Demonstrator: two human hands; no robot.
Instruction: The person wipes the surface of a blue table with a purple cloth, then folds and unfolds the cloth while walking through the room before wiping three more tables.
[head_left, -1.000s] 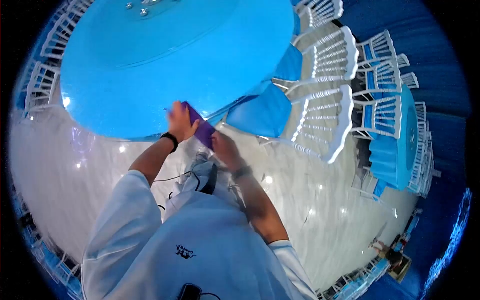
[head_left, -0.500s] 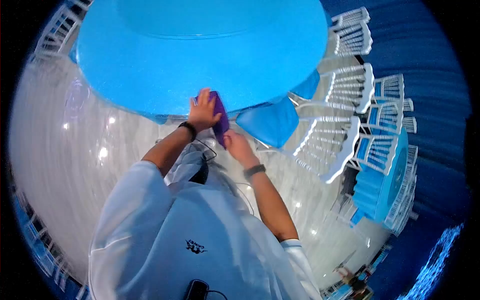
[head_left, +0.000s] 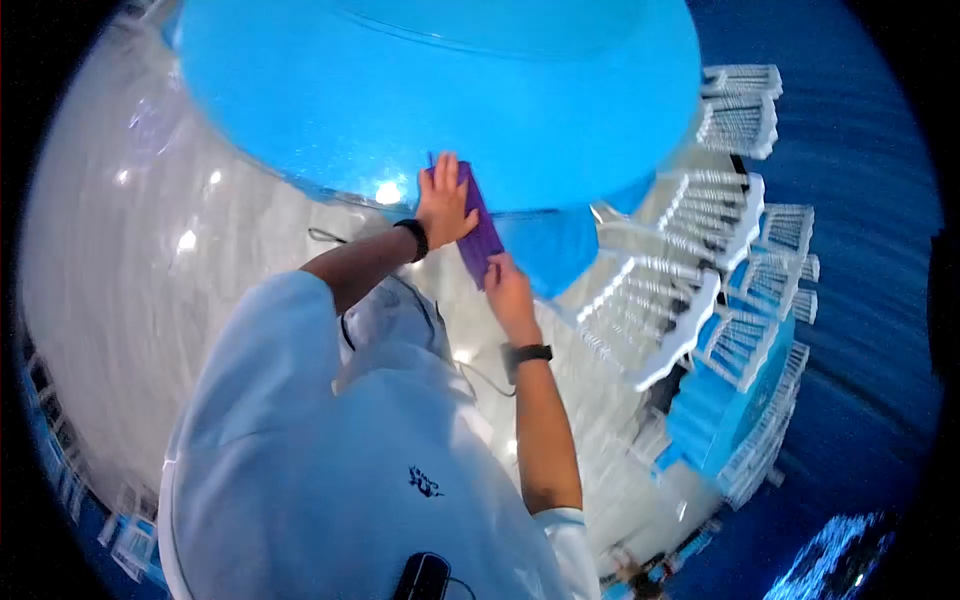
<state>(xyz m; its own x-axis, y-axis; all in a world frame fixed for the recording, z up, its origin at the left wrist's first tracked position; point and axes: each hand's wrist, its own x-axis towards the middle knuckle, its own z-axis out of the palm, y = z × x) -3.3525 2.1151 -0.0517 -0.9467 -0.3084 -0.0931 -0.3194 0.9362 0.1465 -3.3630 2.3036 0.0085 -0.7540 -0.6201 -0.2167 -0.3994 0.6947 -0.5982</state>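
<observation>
A folded purple cloth (head_left: 482, 242) lies across the near edge of the round blue-covered table (head_left: 450, 110), its lower end hanging past the edge. My left hand (head_left: 445, 207) rests flat on the cloth's upper part, fingers stretched out. At the hanging end, my right hand (head_left: 510, 295) grips the cloth between thumb and fingers. Each wrist has a dark band.
White chairs with spindle backs (head_left: 668, 312) stand to the right of the table. Beyond them is another blue-covered table (head_left: 735, 425) with chairs around it. A blue curtain (head_left: 850, 220) hangs behind. Pale, shiny flooring (head_left: 110, 300) spreads out on the left.
The view has turned and shifted, so the table edge now slants down to the right. Both hands have stayed on the purple cloth, and its hanging part looks more spread out.
</observation>
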